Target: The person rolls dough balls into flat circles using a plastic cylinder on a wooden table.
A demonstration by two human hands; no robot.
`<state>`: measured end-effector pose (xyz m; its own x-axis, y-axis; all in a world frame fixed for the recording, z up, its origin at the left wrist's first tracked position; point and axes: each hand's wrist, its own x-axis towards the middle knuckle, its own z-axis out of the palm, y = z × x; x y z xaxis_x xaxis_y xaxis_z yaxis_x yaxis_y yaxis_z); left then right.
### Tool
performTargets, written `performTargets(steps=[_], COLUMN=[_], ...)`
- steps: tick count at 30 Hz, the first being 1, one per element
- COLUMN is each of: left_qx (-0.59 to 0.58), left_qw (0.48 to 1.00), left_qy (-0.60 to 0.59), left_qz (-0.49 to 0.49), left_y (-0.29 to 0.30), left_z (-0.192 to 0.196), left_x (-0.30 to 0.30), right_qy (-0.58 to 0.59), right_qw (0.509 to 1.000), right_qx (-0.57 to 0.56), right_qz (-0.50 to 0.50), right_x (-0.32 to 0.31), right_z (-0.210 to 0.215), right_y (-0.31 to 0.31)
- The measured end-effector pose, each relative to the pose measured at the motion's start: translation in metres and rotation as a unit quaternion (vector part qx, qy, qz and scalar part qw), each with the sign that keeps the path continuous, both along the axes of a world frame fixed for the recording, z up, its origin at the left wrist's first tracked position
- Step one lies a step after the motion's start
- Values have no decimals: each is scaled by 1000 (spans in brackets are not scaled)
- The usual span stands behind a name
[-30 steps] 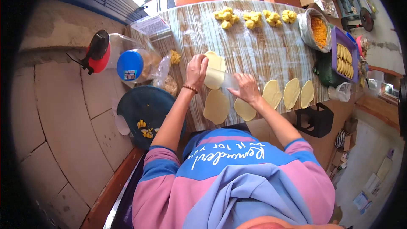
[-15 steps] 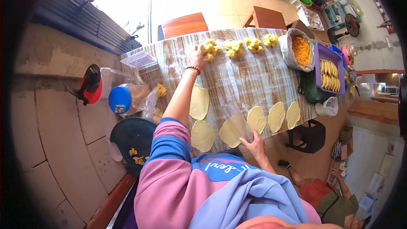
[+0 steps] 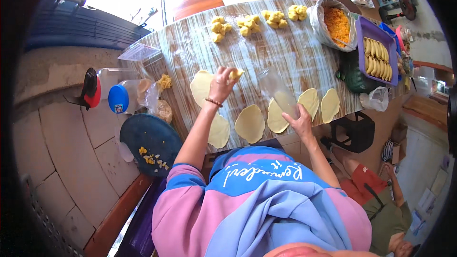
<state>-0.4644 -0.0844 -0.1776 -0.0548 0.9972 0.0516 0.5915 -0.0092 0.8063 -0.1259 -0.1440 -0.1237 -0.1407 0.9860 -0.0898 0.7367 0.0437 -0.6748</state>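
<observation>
My left hand [image 3: 222, 86], with a beaded bracelet at the wrist, is closed on a small yellow dough ball [image 3: 236, 73] above the table. Below and left of it lies a flattened dough round [image 3: 200, 88]. My right hand [image 3: 300, 121] grips the near end of a clear bottle [image 3: 278, 90], which slants away to the left over part of another flat dough round [image 3: 277, 117]. More pale rounds [image 3: 250, 123] lie in a row along the near edge. Clusters of yellow dough balls [image 3: 249, 25] sit along the far edge.
At the right stand a bagged tub of orange shredded filling [image 3: 337, 26] and a purple tray [image 3: 378, 81] of pale curved pieces. A blue-lidded jar [image 3: 118, 99] and a dark round tray [image 3: 148, 138] are at the left. A person [image 3: 381, 195] is at the lower right.
My left hand has come back from the far dough clusters, now with a dough ball in it. The bottle in my right hand has shifted rightward. The view has shifted too.
</observation>
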Motion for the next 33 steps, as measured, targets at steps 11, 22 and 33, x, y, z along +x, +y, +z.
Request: performTargets(steps=[11,22,33], left_qx=[44,38,17], left_qw=[978,963,980], left_qy=[200,244,199], left_qz=[31,-110,26], left_y=[27,30,14], left_z=[-6,-47,40], left_x=[22,49,-32], right_qy=[7,-9,-107], right_qw=[996,999,882], right_qx=[-94,-13,289], right_qz=[-2,40,357], right_x=[6,14,-102], right_z=[15,3,-33], right_y=[-15,-10,145])
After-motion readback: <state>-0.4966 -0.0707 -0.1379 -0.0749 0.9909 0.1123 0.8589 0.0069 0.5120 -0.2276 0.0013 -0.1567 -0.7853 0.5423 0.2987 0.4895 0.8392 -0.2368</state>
